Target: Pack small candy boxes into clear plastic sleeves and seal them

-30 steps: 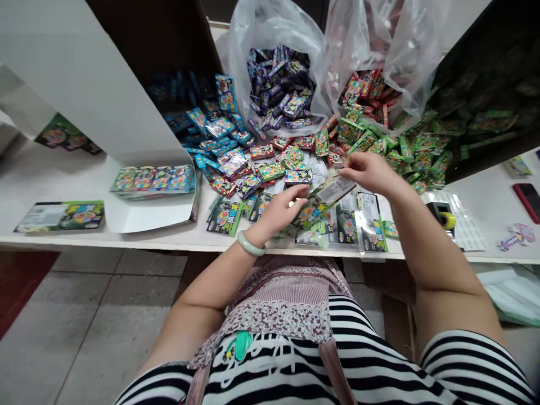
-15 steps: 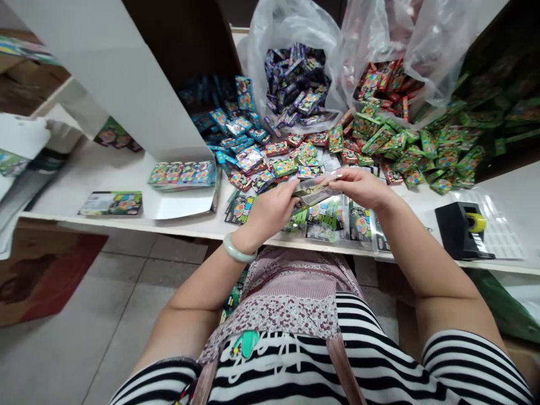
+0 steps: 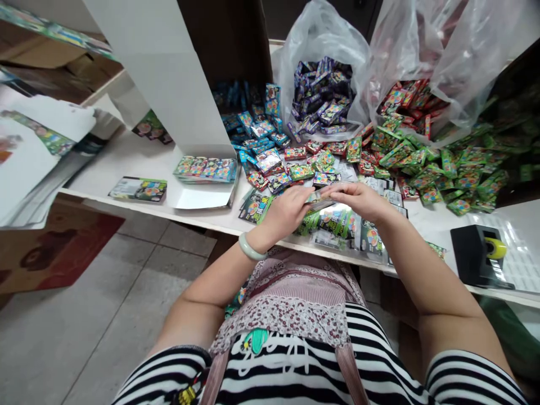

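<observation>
Between my two hands is a small clear plastic packet (image 3: 321, 198), held above the front of the white table. My left hand (image 3: 289, 211), with a pale bangle at the wrist, is closed on its left end and hides that part. The fingers of my right hand (image 3: 356, 198) pinch its right end. What is inside cannot be made out. Under the hands lie several printed green-and-black packets (image 3: 335, 222) in clear plastic. Just beyond are loose small candy-like boxes (image 3: 300, 171) in red, green, purple and blue.
An open white display box (image 3: 205, 197) holds a row of small boxes, with a printed card pack (image 3: 139, 189) to its left. Behind stand clear bags of purple boxes (image 3: 323, 93) and red boxes (image 3: 411, 101). A green pile (image 3: 464, 169) and tape dispenser (image 3: 478, 256) are at right.
The view has swung left, so things on the table appear further right. Both hands still hold the packet, which is now lower and flatter, and my left hand covers more of it.
</observation>
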`<state>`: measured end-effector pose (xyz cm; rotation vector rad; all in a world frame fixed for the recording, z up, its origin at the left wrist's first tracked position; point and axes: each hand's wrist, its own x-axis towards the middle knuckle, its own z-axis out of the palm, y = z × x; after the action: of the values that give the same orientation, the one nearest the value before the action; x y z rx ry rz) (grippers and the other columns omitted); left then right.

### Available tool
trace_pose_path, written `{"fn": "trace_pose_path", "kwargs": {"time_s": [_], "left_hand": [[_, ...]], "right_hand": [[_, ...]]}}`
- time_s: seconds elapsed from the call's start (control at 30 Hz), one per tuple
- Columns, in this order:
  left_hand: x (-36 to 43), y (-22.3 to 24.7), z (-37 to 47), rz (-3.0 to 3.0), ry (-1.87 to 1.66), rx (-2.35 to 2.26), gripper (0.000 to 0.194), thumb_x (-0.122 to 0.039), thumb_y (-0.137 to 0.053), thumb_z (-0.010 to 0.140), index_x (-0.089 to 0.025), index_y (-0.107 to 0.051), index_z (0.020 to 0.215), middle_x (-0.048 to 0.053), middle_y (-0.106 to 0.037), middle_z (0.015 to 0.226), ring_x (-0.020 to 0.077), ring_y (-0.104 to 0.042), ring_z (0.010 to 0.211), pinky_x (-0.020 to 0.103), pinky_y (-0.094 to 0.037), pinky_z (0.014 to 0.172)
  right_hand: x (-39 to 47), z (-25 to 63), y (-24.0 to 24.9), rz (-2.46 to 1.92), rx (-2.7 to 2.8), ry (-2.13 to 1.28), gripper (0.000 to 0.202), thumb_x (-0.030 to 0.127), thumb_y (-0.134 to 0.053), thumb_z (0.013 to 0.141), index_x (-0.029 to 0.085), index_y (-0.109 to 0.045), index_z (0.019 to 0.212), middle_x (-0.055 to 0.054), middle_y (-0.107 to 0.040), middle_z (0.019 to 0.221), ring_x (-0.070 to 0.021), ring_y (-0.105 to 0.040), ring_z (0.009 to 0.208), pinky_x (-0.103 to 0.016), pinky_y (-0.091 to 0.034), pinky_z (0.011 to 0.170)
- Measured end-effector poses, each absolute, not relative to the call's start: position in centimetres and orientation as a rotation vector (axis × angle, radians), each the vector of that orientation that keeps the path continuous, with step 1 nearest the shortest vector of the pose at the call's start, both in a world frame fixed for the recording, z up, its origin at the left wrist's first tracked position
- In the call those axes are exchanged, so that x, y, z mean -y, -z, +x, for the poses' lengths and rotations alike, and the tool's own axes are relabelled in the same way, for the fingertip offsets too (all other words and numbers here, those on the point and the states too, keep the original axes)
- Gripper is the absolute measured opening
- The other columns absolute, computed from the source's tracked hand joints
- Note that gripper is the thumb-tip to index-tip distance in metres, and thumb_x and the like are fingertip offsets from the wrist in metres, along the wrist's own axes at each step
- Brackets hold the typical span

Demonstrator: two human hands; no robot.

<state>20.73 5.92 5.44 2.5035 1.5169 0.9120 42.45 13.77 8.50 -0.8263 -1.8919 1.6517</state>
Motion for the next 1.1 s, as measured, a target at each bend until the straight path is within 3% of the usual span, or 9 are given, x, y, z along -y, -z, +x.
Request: {"fn": "trace_pose_path", "kwargs": {"time_s": [0.13, 0.2, 0.33, 0.4, 0.5, 0.6, 0.8, 0.97, 1.1], "left_hand": [[-5.8, -5.1, 20.2, 2.397, -0.845, -1.578, 0.036, -0.020, -0.046, 0.098, -0.015, -0.059, 0.131, 0.014, -0.072, 0.117, 0.0215, -0.071, 0.103, 0.036, -0.058, 0.089], [-5.7, -5.0, 19.8, 2.246, -0.926, -1.593, 0.035, -0.021, -0.047, 0.097, -0.016, -0.063, 0.128, 0.012, -0.074, 0.114, 0.0201, -0.072, 0.099, 0.034, -0.057, 0.089], [-5.2, -5.2, 19.1, 1.695, -1.297, -1.576, 0.034, -0.034, -0.057, 0.092, -0.016, -0.070, 0.118, 0.009, -0.075, 0.115, 0.0217, -0.070, 0.104, 0.034, -0.055, 0.095], [-5.0, -5.4, 19.2, 1.476, -1.385, -1.485, 0.036, -0.040, -0.062, 0.089, -0.016, -0.072, 0.114, 0.007, -0.076, 0.111, 0.0226, -0.070, 0.103, 0.035, -0.055, 0.094], [-5.0, -5.3, 19.9, 1.232, -1.381, -1.247, 0.037, -0.048, -0.068, 0.083, -0.017, -0.075, 0.103, 0.005, -0.077, 0.100, 0.0218, -0.071, 0.096, 0.034, -0.057, 0.088], [-4.6, -4.7, 20.2, 1.047, -1.337, -1.063, 0.044, -0.055, -0.071, 0.078, -0.017, -0.074, 0.101, 0.005, -0.076, 0.091, 0.0192, -0.072, 0.085, 0.032, -0.059, 0.079], [-1.2, -1.6, 20.2, 0.971, -1.150, -1.016, 0.047, -0.050, -0.079, 0.075, -0.019, -0.071, 0.109, 0.007, -0.076, 0.091, 0.0179, -0.072, 0.079, 0.032, -0.060, 0.077], [-1.1, -0.4, 20.3, 0.996, -1.201, -1.013, 0.058, -0.048, -0.074, 0.081, -0.019, -0.061, 0.129, 0.011, -0.074, 0.103, 0.0206, -0.073, 0.089, 0.033, -0.060, 0.076], [-2.9, -1.1, 20.6, 1.094, -1.354, -1.134, 0.059, -0.038, -0.062, 0.091, -0.026, -0.043, 0.145, 0.011, -0.068, 0.118, 0.0163, -0.070, 0.095, 0.031, -0.060, 0.078]], "right_hand": [[-13.6, 41.5, -8.0, -0.870, 1.808, -1.664, 0.040, 0.058, -0.074, 0.073, 0.020, -0.077, 0.086, -0.006, -0.075, 0.099, -0.0246, -0.067, 0.098, -0.044, -0.049, 0.096], [-13.0, 41.3, -8.2, -0.916, 1.791, -1.500, 0.039, 0.057, -0.070, 0.078, 0.020, -0.074, 0.090, -0.007, -0.074, 0.099, -0.0253, -0.067, 0.098, -0.046, -0.049, 0.097], [-10.8, 41.0, -8.3, -0.966, 1.662, -1.034, 0.053, 0.052, -0.075, 0.076, 0.026, -0.063, 0.120, -0.009, -0.064, 0.128, -0.0278, -0.055, 0.125, -0.046, -0.045, 0.105], [-9.5, 40.6, -7.5, -0.929, 1.686, -1.221, 0.062, 0.054, -0.080, 0.070, 0.026, -0.060, 0.122, -0.010, -0.064, 0.127, -0.0282, -0.056, 0.124, -0.044, -0.049, 0.100], [-8.4, 39.7, -5.8, -0.902, 1.648, -1.579, 0.048, 0.059, -0.076, 0.071, 0.023, -0.064, 0.100, -0.006, -0.070, 0.098, -0.0241, -0.066, 0.096, -0.040, -0.054, 0.086], [-8.4, 39.5, -4.6, -1.007, 1.508, -1.584, 0.044, 0.060, -0.076, 0.069, 0.022, -0.060, 0.083, 0.001, -0.064, 0.075, -0.0162, -0.059, 0.071, -0.032, -0.052, 0.069], [-8.2, 40.8, -3.8, -1.097, 1.447, -1.671, 0.047, 0.060, -0.079, 0.065, 0.025, -0.050, 0.077, 0.009, -0.049, 0.057, -0.0126, -0.051, 0.052, -0.026, -0.045, 0.051], [-6.5, 40.8, -2.0, -1.063, 1.443, -1.718, 0.044, 0.056, -0.076, 0.071, 0.026, -0.044, 0.076, 0.011, -0.043, 0.054, -0.0108, -0.046, 0.046, -0.026, -0.042, 0.047], [-5.3, 41.3, -1.0, -1.016, 1.525, -1.822, 0.040, 0.050, -0.075, 0.073, 0.025, -0.053, 0.095, 0.005, -0.060, 0.070, -0.0150, -0.059, 0.061, -0.029, -0.049, 0.056]]}}
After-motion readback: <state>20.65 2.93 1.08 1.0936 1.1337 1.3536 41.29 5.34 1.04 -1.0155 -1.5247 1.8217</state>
